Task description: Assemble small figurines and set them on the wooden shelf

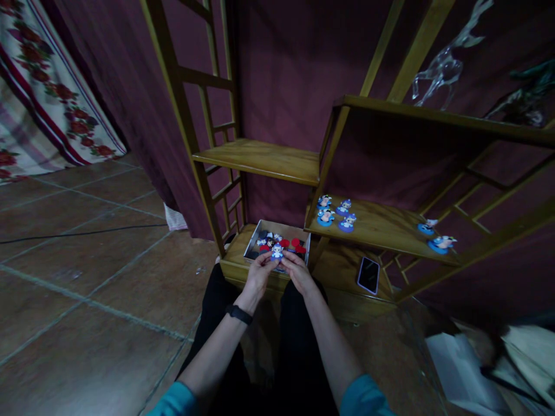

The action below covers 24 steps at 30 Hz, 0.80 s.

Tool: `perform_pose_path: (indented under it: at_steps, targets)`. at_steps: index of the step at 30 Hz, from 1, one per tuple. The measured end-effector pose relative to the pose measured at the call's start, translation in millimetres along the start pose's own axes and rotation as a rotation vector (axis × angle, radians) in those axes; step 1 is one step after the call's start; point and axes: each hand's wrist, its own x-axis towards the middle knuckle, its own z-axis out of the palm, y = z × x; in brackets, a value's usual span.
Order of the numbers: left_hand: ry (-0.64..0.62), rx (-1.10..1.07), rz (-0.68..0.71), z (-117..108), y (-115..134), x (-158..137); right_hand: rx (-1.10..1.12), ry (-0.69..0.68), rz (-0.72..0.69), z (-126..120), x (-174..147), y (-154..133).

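Observation:
Between the fingertips of both hands is a small white-and-purple figurine (277, 251), held upright by its base. My left hand (259, 273) pinches it from the left, and my right hand (298, 270) closes on it from the other side. Just beyond them sits an open cardboard box (281, 225) with several figurines and red round pieces (296, 242) inside; my hands hide part of its near side. On the shelf to the right stand purple-based figurines (346, 223) and blue-based ones (325, 216), with a further pair (442, 244) near that shelf's right end.
A wooden shelf unit (260, 159) rises in front of me, backed by a dark red curtain. A phone (368, 275) lies on the lower shelf at right. Higher up stands a clear deer ornament (442, 69). A black cable (87, 234) crosses the tiled floor at left.

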Motion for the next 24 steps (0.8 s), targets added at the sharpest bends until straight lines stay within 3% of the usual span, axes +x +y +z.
perform_pose_path:
  at_steps: [7, 24]
  targets:
    - [-0.016, -0.022, -0.003, 0.2, 2.6, -5.2, 0.019, 0.018, 0.008, 1.0, 0.6, -2.1]
    - [-0.034, 0.202, 0.149, -2.8, -2.6, -4.6, 0.013, -0.05, -0.02, 2.5, -5.7, -5.6]
